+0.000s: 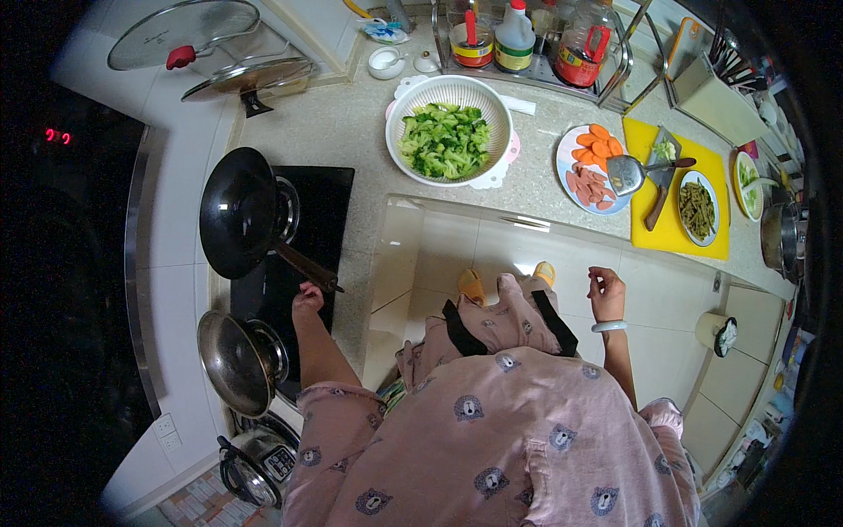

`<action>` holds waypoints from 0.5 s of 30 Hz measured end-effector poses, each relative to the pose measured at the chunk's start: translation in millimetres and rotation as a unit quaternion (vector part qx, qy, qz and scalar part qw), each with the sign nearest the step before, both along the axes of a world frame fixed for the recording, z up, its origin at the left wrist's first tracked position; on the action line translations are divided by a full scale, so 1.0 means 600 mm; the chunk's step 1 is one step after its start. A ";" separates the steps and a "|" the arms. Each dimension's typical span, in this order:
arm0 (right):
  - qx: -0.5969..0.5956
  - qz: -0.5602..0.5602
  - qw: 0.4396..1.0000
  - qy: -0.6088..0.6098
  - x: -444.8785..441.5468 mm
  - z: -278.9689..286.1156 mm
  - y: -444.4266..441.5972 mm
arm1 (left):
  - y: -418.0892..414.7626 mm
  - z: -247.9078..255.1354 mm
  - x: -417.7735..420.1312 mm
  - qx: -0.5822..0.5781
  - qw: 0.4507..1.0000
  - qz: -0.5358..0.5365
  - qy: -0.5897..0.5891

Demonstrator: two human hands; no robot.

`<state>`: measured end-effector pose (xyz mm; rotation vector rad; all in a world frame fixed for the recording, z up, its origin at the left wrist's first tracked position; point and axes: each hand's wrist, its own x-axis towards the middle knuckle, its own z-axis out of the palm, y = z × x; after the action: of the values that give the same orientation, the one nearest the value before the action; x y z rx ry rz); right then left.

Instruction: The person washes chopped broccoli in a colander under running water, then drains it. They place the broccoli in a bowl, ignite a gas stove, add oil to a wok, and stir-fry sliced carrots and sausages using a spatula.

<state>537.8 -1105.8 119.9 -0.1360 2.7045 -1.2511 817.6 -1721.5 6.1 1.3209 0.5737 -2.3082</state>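
At the hob point(316, 217) on the left, my left hand point(308, 298) has its fingers curled just beside the wooden handle point(306, 265) of a black wok point(236, 217). Whether the fingers touch the handle or the hob I cannot tell. The wok sits tilted on a ring burner, its dark inside shining. A second, metal wok point(236, 363) rests on the other ring, nearer my body. Over the tiled floor hangs my right hand point(607, 293), a pale bangle on its wrist, fingers loosely bent and apart with nothing in them.
A white colander point(449, 176) holds broccoli. Sliced carrot and sausage share a plate point(568, 153), a metal spatula point(625, 175) across its rim. The yellow cutting board point(642, 141) bears a cleaver point(658, 181) and a plate of cut green beans point(697, 209). Bottles fill a rack point(520, 72). Lids point(184, 36) hang left.
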 end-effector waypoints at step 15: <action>-0.014 -0.010 1.000 -0.008 -0.001 -0.011 0.014 | 0.013 0.016 -0.027 -0.163 0.936 -0.164 -0.264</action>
<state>537.1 -1097.2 113.5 -0.1011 2.6814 -1.2914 801.6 -1713.7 15.6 1.8627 -0.2105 -2.0202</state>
